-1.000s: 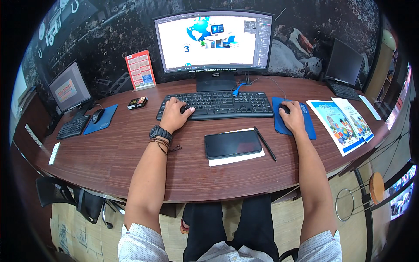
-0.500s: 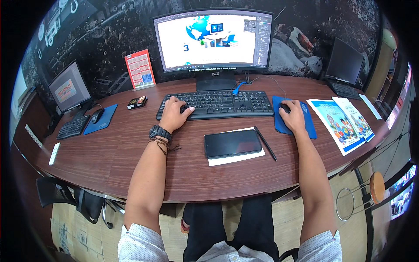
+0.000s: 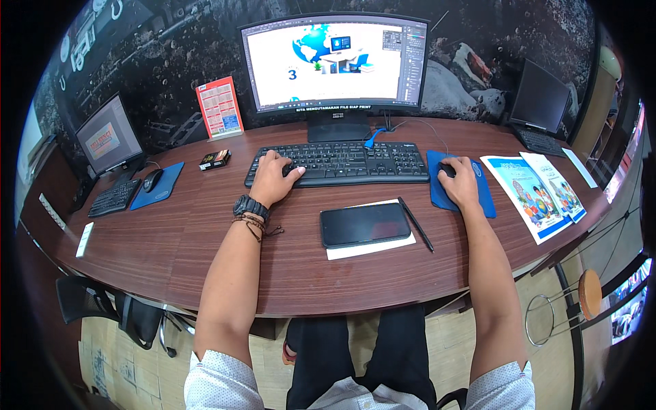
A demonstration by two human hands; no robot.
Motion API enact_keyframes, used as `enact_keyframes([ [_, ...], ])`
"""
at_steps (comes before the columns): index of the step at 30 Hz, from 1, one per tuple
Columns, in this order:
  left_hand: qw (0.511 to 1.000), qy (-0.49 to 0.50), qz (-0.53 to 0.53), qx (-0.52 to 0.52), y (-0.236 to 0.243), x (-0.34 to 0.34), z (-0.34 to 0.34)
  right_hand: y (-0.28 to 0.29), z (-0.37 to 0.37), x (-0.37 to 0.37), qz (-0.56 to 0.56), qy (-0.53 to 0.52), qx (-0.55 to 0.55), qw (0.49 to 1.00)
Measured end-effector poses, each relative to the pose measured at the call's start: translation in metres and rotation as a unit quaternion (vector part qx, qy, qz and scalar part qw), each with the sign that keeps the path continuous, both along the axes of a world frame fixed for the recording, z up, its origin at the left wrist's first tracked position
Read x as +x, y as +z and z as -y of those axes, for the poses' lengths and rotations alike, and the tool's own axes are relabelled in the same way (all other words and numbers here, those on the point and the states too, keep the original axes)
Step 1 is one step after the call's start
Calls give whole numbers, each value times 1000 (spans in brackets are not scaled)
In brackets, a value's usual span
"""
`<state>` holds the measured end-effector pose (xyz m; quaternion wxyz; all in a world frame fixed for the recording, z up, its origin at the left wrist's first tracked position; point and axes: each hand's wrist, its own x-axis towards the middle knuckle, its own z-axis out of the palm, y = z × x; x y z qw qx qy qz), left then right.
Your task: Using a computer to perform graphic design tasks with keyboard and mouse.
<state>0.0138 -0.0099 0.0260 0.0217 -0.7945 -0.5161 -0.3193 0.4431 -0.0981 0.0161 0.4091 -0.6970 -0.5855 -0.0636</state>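
Observation:
My left hand (image 3: 275, 179) rests on the left end of a black keyboard (image 3: 342, 164), its thumb apart from the curled fingers, with nothing held. A black watch and dark cord bracelets circle that wrist. My right hand (image 3: 460, 179) is wrapped over a dark computer mouse (image 3: 447, 169), which it mostly hides, on a blue mouse pad (image 3: 482, 199). Behind the keyboard stands a curved monitor (image 3: 335, 65) showing a design program with a globe and a desk picture. Between my forearms, a black smartphone (image 3: 365, 225) lies on white paper, with a black pen (image 3: 415, 224) beside it.
Printed booklets (image 3: 529, 195) lie right of the mouse pad. A red calendar (image 3: 220, 109) and a small box (image 3: 214, 160) stand to the left. Further monitors (image 3: 109, 137) and a second mouse (image 3: 153, 180) occupy the desk's sides. A stool (image 3: 590, 294) stands at right.

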Motion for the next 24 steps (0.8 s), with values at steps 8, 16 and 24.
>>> enact_keyframes([
  [8,1000,-3,0,-2,1,0,1,-2,-2,3,3,-1,-1,1000],
  [16,1000,1,-1,-10,1,0,1,-2,-1,3,3,3,3,1000],
  [24,1000,0,4,-10,1,1,0,-2,-3,4,5,-5,1,1000],
])
